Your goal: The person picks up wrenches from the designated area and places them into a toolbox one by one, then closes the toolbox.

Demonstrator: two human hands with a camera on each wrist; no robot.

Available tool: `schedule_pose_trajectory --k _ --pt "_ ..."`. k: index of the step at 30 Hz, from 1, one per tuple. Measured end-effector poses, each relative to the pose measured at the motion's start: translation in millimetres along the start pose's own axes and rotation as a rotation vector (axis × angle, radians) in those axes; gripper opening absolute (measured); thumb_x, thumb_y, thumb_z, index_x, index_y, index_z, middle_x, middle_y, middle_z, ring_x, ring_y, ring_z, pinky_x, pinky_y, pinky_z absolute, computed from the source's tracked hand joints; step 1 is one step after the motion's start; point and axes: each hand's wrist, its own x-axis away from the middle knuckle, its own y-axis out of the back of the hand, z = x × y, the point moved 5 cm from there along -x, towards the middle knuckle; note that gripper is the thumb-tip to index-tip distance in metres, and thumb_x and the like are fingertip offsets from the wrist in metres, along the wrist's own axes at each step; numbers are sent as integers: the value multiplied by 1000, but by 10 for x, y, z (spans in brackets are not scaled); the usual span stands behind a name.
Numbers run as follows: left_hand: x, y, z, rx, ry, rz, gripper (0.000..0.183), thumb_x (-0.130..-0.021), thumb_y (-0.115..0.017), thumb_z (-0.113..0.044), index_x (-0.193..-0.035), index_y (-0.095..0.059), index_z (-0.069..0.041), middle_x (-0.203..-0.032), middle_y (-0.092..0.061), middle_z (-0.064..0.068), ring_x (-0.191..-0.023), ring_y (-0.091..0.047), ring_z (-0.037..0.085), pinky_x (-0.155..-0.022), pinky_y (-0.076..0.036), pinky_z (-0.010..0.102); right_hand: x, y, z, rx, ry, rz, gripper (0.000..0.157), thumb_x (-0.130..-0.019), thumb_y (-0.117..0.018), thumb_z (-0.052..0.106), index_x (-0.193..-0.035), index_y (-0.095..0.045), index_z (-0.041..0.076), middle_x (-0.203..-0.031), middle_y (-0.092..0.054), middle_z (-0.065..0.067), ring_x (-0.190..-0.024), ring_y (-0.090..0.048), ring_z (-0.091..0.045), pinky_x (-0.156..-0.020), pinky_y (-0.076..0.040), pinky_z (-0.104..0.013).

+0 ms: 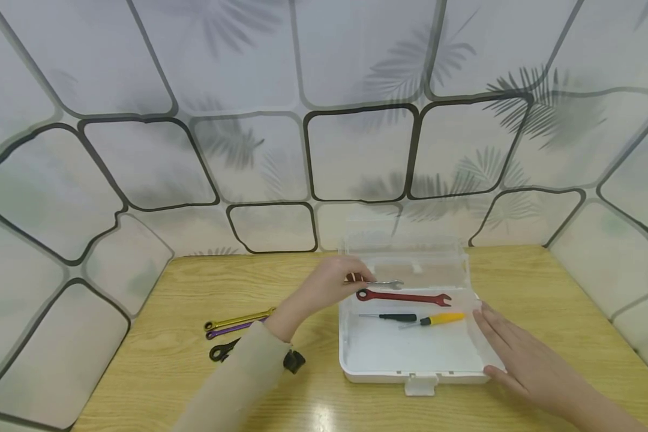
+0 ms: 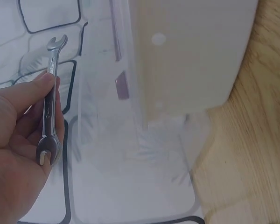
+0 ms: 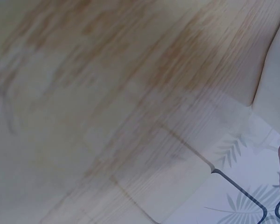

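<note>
Nearest us: the pale left sleeve, a black item at its cuff, and our right hand. Right fingers extended, not wrapped round anything, against the right side of the white case; thumb by its front corner. Front latch hangs down.

Left of the case, on the wood-grain counter: black wrench, partly under the sleeve from our angle, then purple wrench, then yellow wrench, side by side.

Inside the case: black screwdriver and yellow screwdriver in a row, red wrench behind them.

Farther back, our left hand grips the silver wrench over the case's rear. Thumb presses mid-shank; fingers curl behind. One forked end sticks out past the thumb, the other sits down by the fingers.

Behind that: clear lid raised, then the patterned backdrop.
</note>
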Motion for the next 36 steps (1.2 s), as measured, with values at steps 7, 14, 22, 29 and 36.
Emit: schedule_pose_trajectory --k 7,14,22,29,36 --pt "-175 -184 -49 46 25 48 15 -99 -75 -5 -112 -82 -7 -110 -81 6 -96 -73 17 -83 -57 16 11 -26 -13 7 -17 26 96 -102 -65 53 -169 -19 3 -181 -6 -4 -164 9 0 -129 8 -14" --pt "-310 -335 -105 53 18 70 16 -100 -73 -4 -113 -82 -8 -112 -82 5 -101 -75 16 -86 -56 14 23 -1 -7 15 -45 46 100 -98 -71 51 -170 -19 5 -181 -5 -3 -163 10 1 -129 8 -12" --pt "-397 -469 -134 88 86 52 15 -99 -75 -5 -112 -82 -8 -111 -82 5 -97 -74 13 -82 -54 10 14 -8 -4 11 -54 60 99 -99 -68 53 -170 -18 6 -181 -7 -4 -163 11 2 -129 9 -12" --pt "-397 -598 -83 137 138 83 13 -98 -76 -5 -109 -83 -9 -109 -82 5 -92 -70 7 -79 -53 10 1 1 7 -1 -28 33 97 -99 -68 51 -169 -21 2 -181 -8 -7 -164 8 -1 -130 7 -13" --pt "-379 -652 -79 119 145 114 10 -98 -77 -7 -105 -83 -10 -107 -83 3 -90 -70 5 -78 -53 9 -16 25 15 -13 -12 8 96 -98 -71 47 -167 -24 -1 -180 -11 -10 -165 6 -2 -131 4 -14"
